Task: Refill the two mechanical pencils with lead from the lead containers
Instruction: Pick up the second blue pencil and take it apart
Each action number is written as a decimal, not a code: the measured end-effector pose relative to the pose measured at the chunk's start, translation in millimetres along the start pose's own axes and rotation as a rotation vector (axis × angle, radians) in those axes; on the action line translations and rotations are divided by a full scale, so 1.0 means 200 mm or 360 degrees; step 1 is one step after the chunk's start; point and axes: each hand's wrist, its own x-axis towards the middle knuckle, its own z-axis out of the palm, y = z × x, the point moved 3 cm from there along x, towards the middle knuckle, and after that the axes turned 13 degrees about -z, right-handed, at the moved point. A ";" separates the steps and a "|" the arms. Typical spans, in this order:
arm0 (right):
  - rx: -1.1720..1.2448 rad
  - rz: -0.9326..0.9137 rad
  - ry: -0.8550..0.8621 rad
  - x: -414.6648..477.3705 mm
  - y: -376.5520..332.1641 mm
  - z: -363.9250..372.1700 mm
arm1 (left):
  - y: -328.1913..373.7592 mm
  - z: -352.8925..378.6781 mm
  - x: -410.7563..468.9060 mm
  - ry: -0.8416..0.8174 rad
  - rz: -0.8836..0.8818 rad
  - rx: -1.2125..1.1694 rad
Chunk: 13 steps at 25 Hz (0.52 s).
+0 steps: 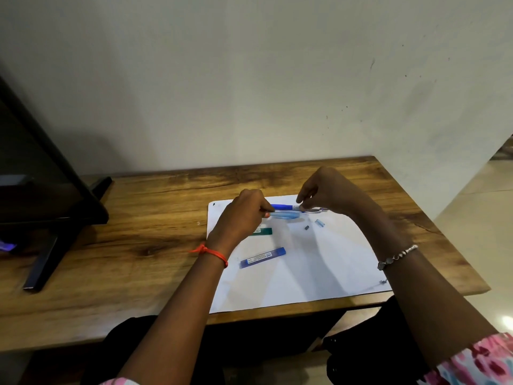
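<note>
Left hand (244,215) has its fingers curled and pinches the near end of the light blue pencil (287,215), with the knuckles up. That pencil is see-through plastic and sits low over the paper, pointing right. Right hand (323,194) is arched over from the right, thumb and forefinger drawn together at the dark blue pencil (281,207). Cannot tell whether they pinch the pencil or something thin at it; too small and blurred. The dark blue pencil lies just behind the light blue one, nearly parallel, with its clear end under the right fingers.

Orange thread (212,252) is on the left wrist and a silver bead bracelet (397,257) on the right. A pink patterned sleeve (477,362) shows at bottom right.

On the white paper (305,273):
- The green lead case (263,232) is flat and rectangular, partly hidden under the left hand.
- The blue lead case (262,257) is nearer the person, lies at a slant and has a white label.
- A small clear cap (319,223) and a tiny dark piece (306,227) lie close together, right of the pencils.

The paper lies flat on the right part of the table (125,245), which is wood with strong dark grain, a glossy finish and a rounded front edge. A black screen on angled legs (47,207) stands at the table's left end. The plain off-white wall (249,79) behind has a few small marks. Pale glossy floor tiles (488,218) show at far right.
</note>
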 end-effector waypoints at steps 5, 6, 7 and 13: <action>-0.0142 -0.0001 -0.0151 0.02 0.01 0.05 | 0.01 0.02 -0.02 0.0014 -0.0001 0.0097; -0.0143 0.0005 -0.0152 0.02 0.01 0.05 | 0.01 0.02 -0.03 0.0019 -0.0014 0.0088; -0.0145 0.0006 -0.0151 0.02 0.01 0.05 | 0.01 0.02 -0.03 0.0022 -0.0028 0.0077; -0.0101 -0.0023 -0.0110 0.01 0.02 0.02 | -0.02 0.00 -0.02 0.0012 -0.0082 0.0030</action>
